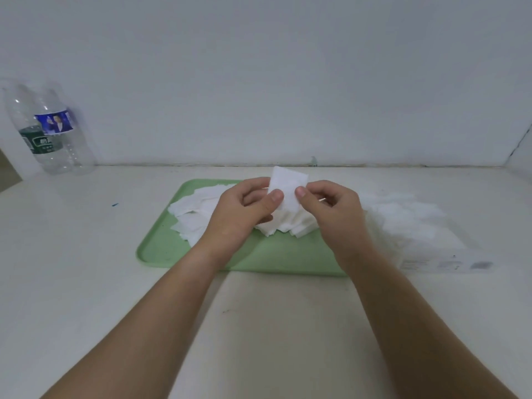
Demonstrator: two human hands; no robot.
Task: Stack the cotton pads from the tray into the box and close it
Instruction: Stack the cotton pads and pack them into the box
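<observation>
A green tray (276, 260) lies on the table with white cotton pads (195, 208) spread over its far part. Above the tray's middle I hold one square cotton pad (288, 182) upright. My left hand (244, 208) pinches its left edge and my right hand (328, 205) pinches its right edge. Under my hands sits a small heap of pads (290, 226). To the right of the tray stands a clear plastic box (426, 234) with white pads inside; its lid state is hard to tell.
Two clear plastic bottles (54, 131) stand at the far left against the white wall. The pale tabletop (86, 269) stretches in front of the tray. A small blue speck (115, 205) lies left of the tray.
</observation>
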